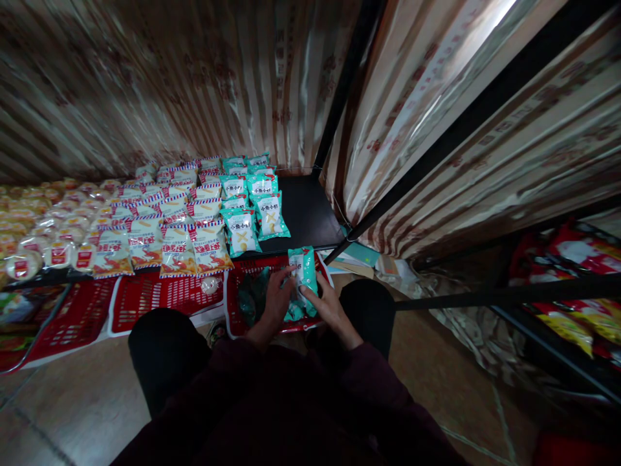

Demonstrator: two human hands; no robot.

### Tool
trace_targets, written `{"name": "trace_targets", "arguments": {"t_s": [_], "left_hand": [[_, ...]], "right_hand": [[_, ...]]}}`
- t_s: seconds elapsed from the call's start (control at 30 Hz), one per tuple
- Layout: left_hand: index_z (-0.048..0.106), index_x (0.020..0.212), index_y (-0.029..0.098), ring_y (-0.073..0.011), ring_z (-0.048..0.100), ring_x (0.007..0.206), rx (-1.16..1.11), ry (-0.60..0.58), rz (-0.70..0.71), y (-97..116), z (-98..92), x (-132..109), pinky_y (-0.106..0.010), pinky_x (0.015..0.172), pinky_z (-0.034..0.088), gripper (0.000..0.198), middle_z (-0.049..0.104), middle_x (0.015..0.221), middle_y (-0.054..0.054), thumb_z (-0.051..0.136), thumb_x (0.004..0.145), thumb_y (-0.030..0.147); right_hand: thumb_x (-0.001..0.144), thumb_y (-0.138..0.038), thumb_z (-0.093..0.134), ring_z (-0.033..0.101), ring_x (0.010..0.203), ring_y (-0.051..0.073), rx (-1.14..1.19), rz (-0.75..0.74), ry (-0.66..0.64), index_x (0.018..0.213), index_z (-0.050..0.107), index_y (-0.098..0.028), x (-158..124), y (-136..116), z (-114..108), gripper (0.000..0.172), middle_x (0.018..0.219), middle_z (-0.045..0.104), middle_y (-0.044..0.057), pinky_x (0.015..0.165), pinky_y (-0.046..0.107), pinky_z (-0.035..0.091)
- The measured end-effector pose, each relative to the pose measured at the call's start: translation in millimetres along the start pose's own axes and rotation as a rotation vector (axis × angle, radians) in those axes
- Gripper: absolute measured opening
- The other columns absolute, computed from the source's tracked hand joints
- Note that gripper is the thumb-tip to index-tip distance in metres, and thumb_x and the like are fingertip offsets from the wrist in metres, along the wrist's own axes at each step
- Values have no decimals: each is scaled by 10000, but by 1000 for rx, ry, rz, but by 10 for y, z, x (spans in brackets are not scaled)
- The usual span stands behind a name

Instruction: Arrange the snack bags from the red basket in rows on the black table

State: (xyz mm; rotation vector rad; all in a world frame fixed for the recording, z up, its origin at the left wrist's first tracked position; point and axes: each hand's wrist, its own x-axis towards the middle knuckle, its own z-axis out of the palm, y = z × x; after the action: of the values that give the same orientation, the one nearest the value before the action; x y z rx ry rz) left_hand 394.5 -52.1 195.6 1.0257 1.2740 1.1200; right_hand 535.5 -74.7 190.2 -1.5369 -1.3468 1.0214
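a black shelf (308, 210) runs along the back, its right end bare near a dark metal post (342, 90). on it, from left to right, stand round wrapped packs (62, 252), rows of cream bags with striped top edges (178, 251), and two columns of teal bags (241, 233). creased, striped plastic sheeting (194, 77) with printed characters hangs behind the shelf and along the right side, where slanting dark bars cross it. the room is dim, with a brighter strip on the sheeting at the upper right.

just in front of the shelf, between the person's dark-trousered knees (167, 349), is a red basket (233, 285). the single teal bag (306, 272) is held over it, with more teal packaging inside. the right hand (330, 303) is clamped on the bag's right side, thumb across the front; the left hand (277, 298) touches the left edge, though whether it grips cannot be told.

more red baskets (167, 291) sit to the left on the tiled floor (436, 375). far right, another rack (553, 369) carries red and yellow bags (565, 323).
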Motion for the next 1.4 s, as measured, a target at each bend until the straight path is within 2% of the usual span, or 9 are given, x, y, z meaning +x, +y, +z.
{"name": "trace_targets", "arguments": {"t_s": [0.1,0.27,0.43,0.63,0.8,1.1,1.4], "left_hand": [[692,1039,222,-190,550,1018,39,-2,30,8,2,-22,-333,948,422,295,597,1054,-57,567,771,226],[660,1094,229,-179,532,1012,119,-41,166,-14,-17,-18,-335,929,441,349,534,1090,-66,545,769,179],[637,1107,238,-188,498,1103,254,-27,357,-19,-46,52,-368,1003,397,391,514,1141,-69,491,767,111],[613,1137,230,-189,491,1130,321,16,474,-36,-54,133,-379,1008,400,417,492,1175,-81,452,779,89],[601,1150,227,-199,477,1161,337,34,512,0,-71,182,-399,1035,381,409,488,1199,-86,455,791,94],[559,1199,225,-212,441,1227,376,53,526,73,-96,311,-420,1064,360,420,458,1295,-96,454,808,114],[549,1221,208,-215,401,1299,349,68,491,222,-96,495,-428,1130,276,458,439,1375,-100,444,789,101]], "right_hand": [[741,-483,656,619,1030,266,150,53,9,1177,588,-193,8,17,2,527,1150,658,70,903,411,496],[732,-464,667,654,940,256,367,166,-25,1247,538,-217,40,41,0,585,1096,678,55,762,367,553],[747,-477,644,651,941,237,392,120,-9,1252,525,-232,159,66,28,574,1126,662,56,775,349,554],[788,-505,582,630,1003,238,354,39,-15,1234,522,-226,328,107,127,529,1171,639,71,852,381,535],[819,-515,532,634,981,237,265,-28,-10,1211,542,-242,431,88,195,478,1148,652,60,865,395,529],[842,-397,526,618,996,219,242,-107,30,1275,492,-245,717,176,262,460,1168,635,55,857,367,520],[847,-409,501,589,1014,210,189,-177,35,1213,530,-224,1036,-4,348,411,1153,631,49,916,360,475]]}}
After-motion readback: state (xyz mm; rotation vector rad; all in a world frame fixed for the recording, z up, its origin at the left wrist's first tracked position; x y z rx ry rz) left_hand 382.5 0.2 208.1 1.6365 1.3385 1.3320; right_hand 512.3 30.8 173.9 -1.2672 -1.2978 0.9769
